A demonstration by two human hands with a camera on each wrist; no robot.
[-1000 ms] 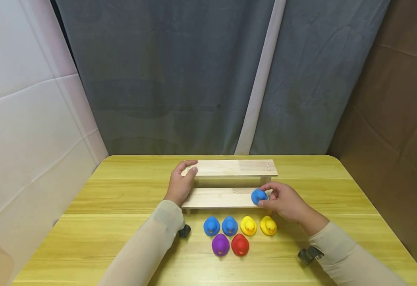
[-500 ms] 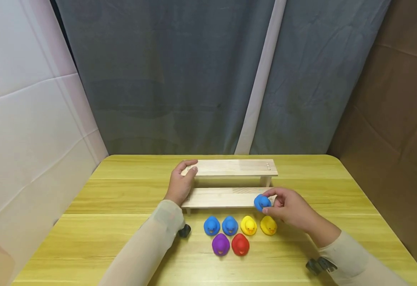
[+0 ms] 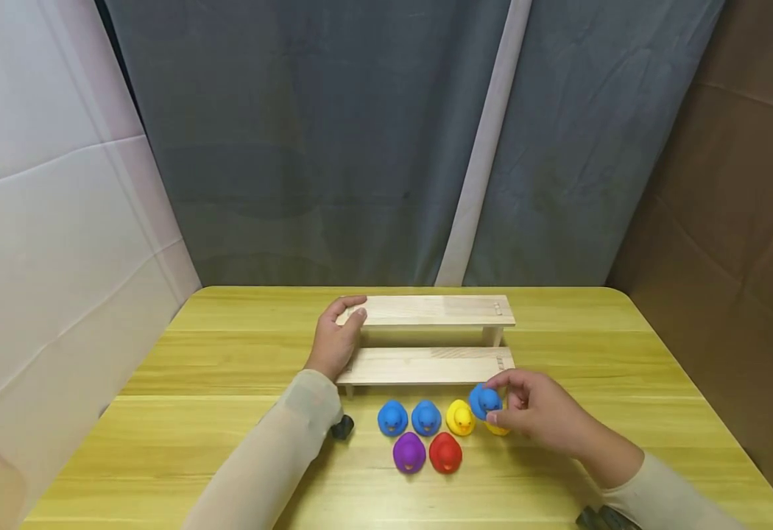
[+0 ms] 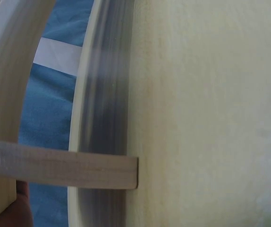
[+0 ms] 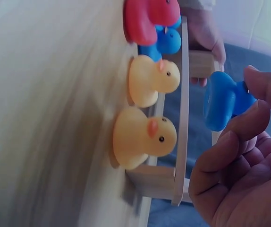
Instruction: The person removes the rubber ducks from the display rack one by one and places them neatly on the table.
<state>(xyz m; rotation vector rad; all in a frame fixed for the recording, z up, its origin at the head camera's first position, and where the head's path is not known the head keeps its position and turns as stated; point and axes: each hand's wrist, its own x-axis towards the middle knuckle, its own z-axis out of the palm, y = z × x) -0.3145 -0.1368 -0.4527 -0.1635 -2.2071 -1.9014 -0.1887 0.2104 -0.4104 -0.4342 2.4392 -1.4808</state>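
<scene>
My right hand (image 3: 545,414) pinches a blue rubber duck (image 3: 484,400) between thumb and fingers. In the right wrist view that blue duck (image 5: 219,102) is held up off the table, and two yellow ducks (image 5: 145,137) stand on the tabletop nearby. From the head, it partly covers the rightmost yellow duck (image 3: 498,429). At the left end of a two-tier wooden stand, my left hand (image 3: 337,335) grips the upper board (image 3: 436,312), thumb on top. The lower board (image 3: 419,366) bears no ducks. Some left fingers are hidden by the board.
In front of the stand sit two blue ducks (image 3: 392,418), another yellow duck (image 3: 460,418), a purple duck (image 3: 409,453) and a red duck (image 3: 445,453). Beneath everything is a wooden table (image 3: 194,412), with a grey curtain (image 3: 294,147) behind it.
The right hand has brought the blue duck from over the lower board's right end toward the front, now above the rightmost yellow duck. My left hand has stayed in place.
</scene>
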